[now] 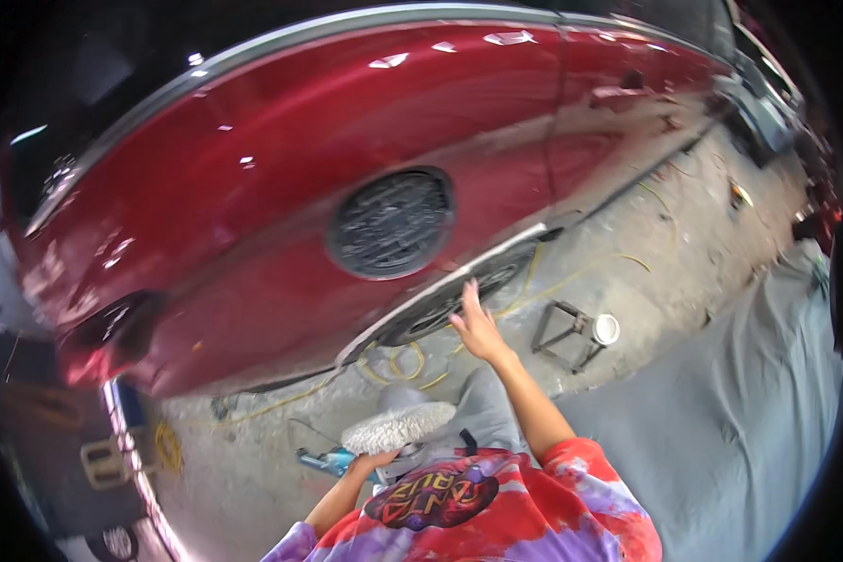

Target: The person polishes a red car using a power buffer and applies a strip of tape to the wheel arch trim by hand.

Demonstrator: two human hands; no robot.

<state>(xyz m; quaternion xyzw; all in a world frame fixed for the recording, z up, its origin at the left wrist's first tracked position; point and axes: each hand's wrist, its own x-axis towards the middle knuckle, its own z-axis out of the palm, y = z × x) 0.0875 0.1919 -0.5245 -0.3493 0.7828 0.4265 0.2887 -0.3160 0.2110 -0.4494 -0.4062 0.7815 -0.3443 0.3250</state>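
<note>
My left hand (377, 460) is down by my lap, closed around a blue power polisher (328, 461). Its round, white, fluffy wool pad (398, 426) faces up and hides part of my grip. Out in front, my right hand (479, 325) is held with the fingers stretched and nothing in them. In this view it overlaps the car wheel (440, 304) beneath the arch edge; whether it touches anything I cannot tell. The glossy red car body (253, 206) fills the space ahead. A round black crinkled patch (393, 223) sits on its side, above the wheel.
A yellow hose (571, 274) winds over the concrete floor (712, 234) near the wheel. To the right are a small dark stand (560, 332) and a white round container (606, 329). A grey cover (712, 412) drapes over something at the lower right. The red tail light (108, 337) is at left.
</note>
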